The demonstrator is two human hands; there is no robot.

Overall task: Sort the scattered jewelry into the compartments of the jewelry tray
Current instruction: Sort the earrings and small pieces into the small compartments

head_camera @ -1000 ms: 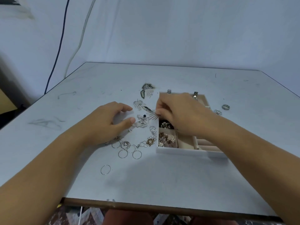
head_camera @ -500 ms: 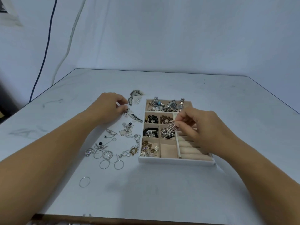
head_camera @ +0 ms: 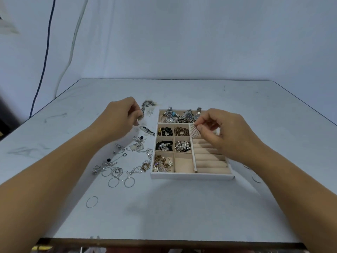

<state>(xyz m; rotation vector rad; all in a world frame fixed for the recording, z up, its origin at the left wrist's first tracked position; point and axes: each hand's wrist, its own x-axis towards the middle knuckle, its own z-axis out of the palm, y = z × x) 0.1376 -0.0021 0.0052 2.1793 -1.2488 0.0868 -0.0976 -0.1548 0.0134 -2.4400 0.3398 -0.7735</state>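
The beige jewelry tray [head_camera: 191,175] lies mid-table, its compartments holding beads, pearls, chains and watches. My right hand [head_camera: 224,132] hovers over the tray's upper right part, pinching a silver fan-shaped earring [head_camera: 193,131] above the ring-roll section. My left hand [head_camera: 121,115] is left of the tray, fingers closed on a small silver piece [head_camera: 139,118] just above the table. Scattered jewelry [head_camera: 127,157] lies left of the tray: silver hoops [head_camera: 121,177], chains, bows and a gold flower piece. One lone hoop [head_camera: 92,202] sits nearer me.
A patterned leaf-shaped earring [head_camera: 148,104] lies beyond my left hand, another [head_camera: 148,131] beside the tray. Thin rings [head_camera: 256,178] lie right of the tray under my right forearm. The table's front edge [head_camera: 164,241] is close; cables hang on the wall at left.
My right hand lifted the fan earring from the table over the tray toward its upper right. My left hand moved away from the pile to the far left of the tray and closed on a small piece.
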